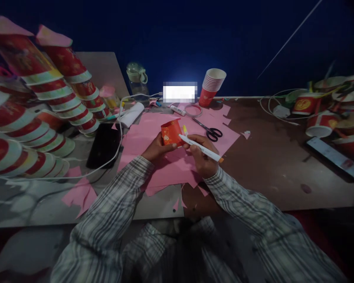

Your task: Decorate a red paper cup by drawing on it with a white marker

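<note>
My left hand (157,151) pinches cup (170,133) | my right hand (205,160) grips marker (201,148) | cup likely light, crushable; best held gently by its wall

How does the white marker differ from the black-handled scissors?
The white marker is held in the right hand, while the black-handled scissors lie on the pink paper. The marker is one straight stick; the scissors end in two finger loops. The marker's white body has orange at one end, whereas the scissors' handles are plain black. Both are long, slim tools.
</note>
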The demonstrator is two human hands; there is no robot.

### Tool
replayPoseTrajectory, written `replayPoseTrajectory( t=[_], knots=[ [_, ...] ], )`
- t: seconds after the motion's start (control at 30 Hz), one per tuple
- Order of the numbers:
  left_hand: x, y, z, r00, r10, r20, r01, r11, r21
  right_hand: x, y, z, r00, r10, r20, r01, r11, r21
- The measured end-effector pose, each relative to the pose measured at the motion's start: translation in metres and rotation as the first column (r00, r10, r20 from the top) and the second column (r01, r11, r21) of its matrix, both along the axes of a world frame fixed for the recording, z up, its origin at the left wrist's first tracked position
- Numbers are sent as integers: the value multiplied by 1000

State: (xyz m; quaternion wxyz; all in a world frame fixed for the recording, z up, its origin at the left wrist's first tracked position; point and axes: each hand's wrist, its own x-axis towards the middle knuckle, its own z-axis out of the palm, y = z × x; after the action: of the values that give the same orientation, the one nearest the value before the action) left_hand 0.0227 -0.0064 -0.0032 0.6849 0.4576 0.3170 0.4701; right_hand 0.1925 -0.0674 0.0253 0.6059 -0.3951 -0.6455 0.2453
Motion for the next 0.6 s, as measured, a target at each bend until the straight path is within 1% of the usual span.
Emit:
replayPoseTrajectory(
  t=[0.1, 0.23, 0.47, 0.6],
  knots=[
    [-1, 1, -4, 1000, 6, -28, -6, 1000, 12, -1, 1, -1, 999, 0, -43, -1, 1000, -24],
    [-1, 2, -5, 999, 4, -34, -4, 1000, -1, -1, 1, -2, 1000, -29, -8, 29, 999, -14],
    [-3, 4, -5, 998, -45, -45, 45, 999, 2, 0, 4, -5, 999, -41, 22, 40, 999, 27],
    [-5, 2, -2, 996, -57, -67, 59, 998, 22, 0, 4, -4, 998, -41, 43, 41, 999, 12]
  ],
)
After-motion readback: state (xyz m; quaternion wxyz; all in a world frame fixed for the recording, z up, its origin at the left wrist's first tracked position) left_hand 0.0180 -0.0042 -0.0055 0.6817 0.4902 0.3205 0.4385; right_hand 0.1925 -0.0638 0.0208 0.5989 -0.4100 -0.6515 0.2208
